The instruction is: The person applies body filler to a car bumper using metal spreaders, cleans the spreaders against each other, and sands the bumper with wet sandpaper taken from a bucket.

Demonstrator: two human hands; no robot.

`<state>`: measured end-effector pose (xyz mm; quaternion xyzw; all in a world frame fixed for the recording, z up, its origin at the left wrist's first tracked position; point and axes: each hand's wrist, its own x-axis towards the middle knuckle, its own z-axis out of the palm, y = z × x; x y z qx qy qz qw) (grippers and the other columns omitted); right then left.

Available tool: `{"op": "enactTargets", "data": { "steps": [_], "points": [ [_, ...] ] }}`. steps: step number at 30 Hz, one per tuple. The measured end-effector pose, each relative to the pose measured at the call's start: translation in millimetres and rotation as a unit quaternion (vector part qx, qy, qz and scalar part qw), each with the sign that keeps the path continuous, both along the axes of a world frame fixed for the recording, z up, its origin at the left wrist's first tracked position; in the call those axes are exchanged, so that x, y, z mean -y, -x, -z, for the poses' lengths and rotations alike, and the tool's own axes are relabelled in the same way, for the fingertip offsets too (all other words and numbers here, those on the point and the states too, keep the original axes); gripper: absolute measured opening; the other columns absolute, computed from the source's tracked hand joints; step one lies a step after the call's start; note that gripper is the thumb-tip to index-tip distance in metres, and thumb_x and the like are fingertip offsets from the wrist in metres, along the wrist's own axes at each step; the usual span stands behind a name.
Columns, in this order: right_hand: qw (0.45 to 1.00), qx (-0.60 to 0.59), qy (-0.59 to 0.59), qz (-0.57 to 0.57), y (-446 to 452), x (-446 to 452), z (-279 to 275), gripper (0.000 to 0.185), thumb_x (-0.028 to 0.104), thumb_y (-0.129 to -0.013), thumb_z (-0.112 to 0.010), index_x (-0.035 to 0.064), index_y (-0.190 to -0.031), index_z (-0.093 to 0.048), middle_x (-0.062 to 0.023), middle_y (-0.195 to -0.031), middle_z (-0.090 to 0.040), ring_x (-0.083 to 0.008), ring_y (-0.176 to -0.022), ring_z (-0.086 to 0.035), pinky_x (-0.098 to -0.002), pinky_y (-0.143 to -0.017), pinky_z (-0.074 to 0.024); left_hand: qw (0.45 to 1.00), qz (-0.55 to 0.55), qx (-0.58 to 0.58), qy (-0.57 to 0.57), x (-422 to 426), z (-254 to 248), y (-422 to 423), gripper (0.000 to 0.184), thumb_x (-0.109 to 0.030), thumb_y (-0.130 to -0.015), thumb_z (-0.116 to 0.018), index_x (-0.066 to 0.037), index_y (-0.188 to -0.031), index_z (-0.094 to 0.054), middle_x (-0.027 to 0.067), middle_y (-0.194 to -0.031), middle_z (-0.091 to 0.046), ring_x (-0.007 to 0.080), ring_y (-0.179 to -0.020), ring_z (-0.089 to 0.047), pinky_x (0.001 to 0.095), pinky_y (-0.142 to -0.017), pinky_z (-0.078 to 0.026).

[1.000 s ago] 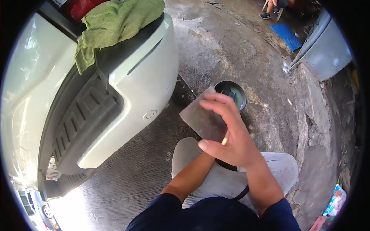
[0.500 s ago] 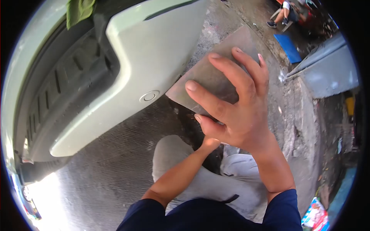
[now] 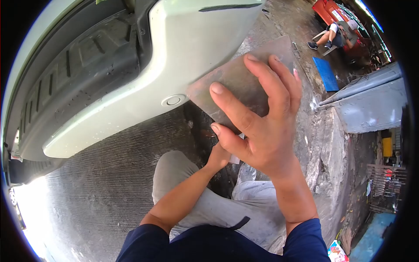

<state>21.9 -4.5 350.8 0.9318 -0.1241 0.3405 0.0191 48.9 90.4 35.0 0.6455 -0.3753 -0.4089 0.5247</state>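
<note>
A thin grey-brown sheet is raised in front of me, its left corner close to the pale bumper. My right hand lies across its face with fingers spread, the fingertips on or just over the surface. Lower down, my left hand is closed near the lower end of the sheet, where a pale edge shows beside its fingers. My right thumb and palm partly hide this hold. A round ring-like cap sits in the bumper, left of the sheet.
A dark ribbed step lies along the bumper. Wet concrete stretches below it. At the upper right, a person sits by a red vehicle, with a blue mat nearby. A grey metal panel stands at the right.
Both hands and the sheet have moved up toward the bumper, and my right fingers have spread. The view has shifted; the green cloth has nearly left it and the bowl no longer shows.
</note>
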Motion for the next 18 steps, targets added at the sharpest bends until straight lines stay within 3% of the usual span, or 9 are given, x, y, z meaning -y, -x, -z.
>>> {"op": "enactTargets", "data": {
  "steps": [3,7,18],
  "points": [
    [1.0,0.002,-0.002,-0.003,-2,-2,2,0.051,0.035,-0.076,-0.08,0.0296,-0.127,-0.072,-0.0123,-0.15,-0.047,-0.0405,-0.14,-0.037,-0.059,-0.119,-0.0201,0.999,0.039,0.011,0.013,-1,7,-1,0.038,-0.027,-0.102,-0.051,-0.001,-0.128,-0.059,0.0257,-0.116,-0.07,0.0437,-0.114,-0.065,0.047,-0.093,-0.051],
    [1.0,0.017,0.008,0.002,-4,-2,11,0.05,0.036,-0.077,-0.08,0.0287,-0.126,-0.073,-0.0126,-0.15,-0.046,-0.0405,-0.141,-0.037,-0.0589,-0.12,-0.0194,0.998,-0.02,-0.026,0.053,-5,-13,1,0.04,-0.029,-0.101,-0.052,0.0,-0.127,-0.061,0.027,-0.116,-0.069,0.0435,-0.115,-0.065,0.0458,-0.094,-0.051],
    [0.999,0.041,0.026,-0.004,-8,2,19,0.048,0.04,-0.078,-0.08,0.0276,-0.125,-0.073,-0.0138,-0.15,-0.046,-0.0411,-0.141,-0.035,-0.0585,-0.12,-0.0192,0.997,-0.032,-0.043,0.047,-7,-20,0,0.046,-0.03,-0.097,-0.059,0.005,-0.128,-0.06,0.0288,-0.115,-0.071,0.04,-0.112,-0.069,0.0448,-0.093,-0.052]
  ]
}}
